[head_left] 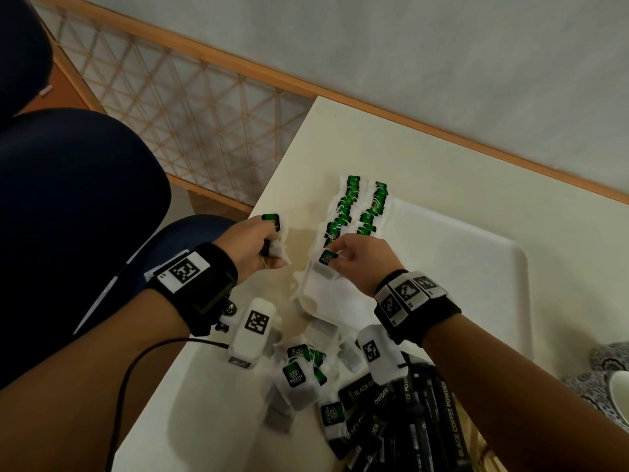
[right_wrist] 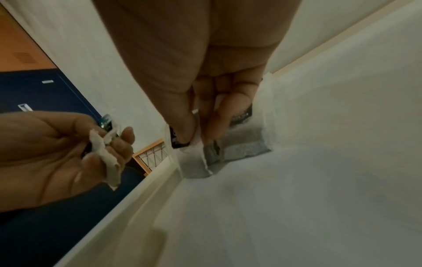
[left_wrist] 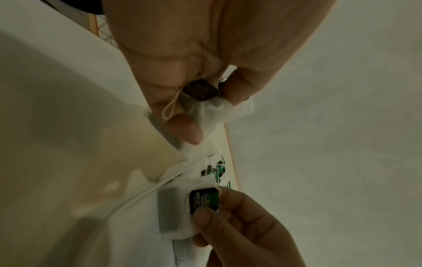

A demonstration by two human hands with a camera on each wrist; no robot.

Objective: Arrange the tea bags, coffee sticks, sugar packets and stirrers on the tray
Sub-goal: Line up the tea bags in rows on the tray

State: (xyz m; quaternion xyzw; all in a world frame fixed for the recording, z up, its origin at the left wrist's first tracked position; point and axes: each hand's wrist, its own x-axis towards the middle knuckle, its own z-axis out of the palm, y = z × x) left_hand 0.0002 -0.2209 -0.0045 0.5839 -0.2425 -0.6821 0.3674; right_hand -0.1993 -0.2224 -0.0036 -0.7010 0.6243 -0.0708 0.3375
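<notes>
A white tray (head_left: 476, 240) is set on a pale table (head_left: 343, 137), and two rows of tea bags (head_left: 357, 209) with green tags are laid along the tray's far left part, the bags overlapping one another. At the near end of these rows a single tea bag (head_left: 325, 267) is held by the right hand (head_left: 357, 264): its black and green tag (left_wrist: 204, 200) is pinched between the thumb and the fingers (right_wrist: 220, 124), and the bag's paper pouch is seen lying against the tray's left rim. Whether the pouch rests fully on the tray floor cannot be told.

A small bunch of tea bags (head_left: 277, 240) is gripped by the left hand (head_left: 253, 243), which is held just left of the tray, over the table's left edge. Its fingers (left_wrist: 180, 130) are curled round the crumpled white paper, with a loop of string (left_wrist: 170, 108) showing and one green tag (head_left: 271, 220) sticking out at the far side of the fist.

On the near part of the table a loose heap of tea bags (head_left: 299, 379) is spread, and just right of it a pile of black coffee sticks (head_left: 418, 420) is seen, some lettered "BLACK COFFEE POWDER". Dark bands with square printed markers are worn on both wrists. A dark blue chair (head_left: 78, 206) is seen to the left of the table.
</notes>
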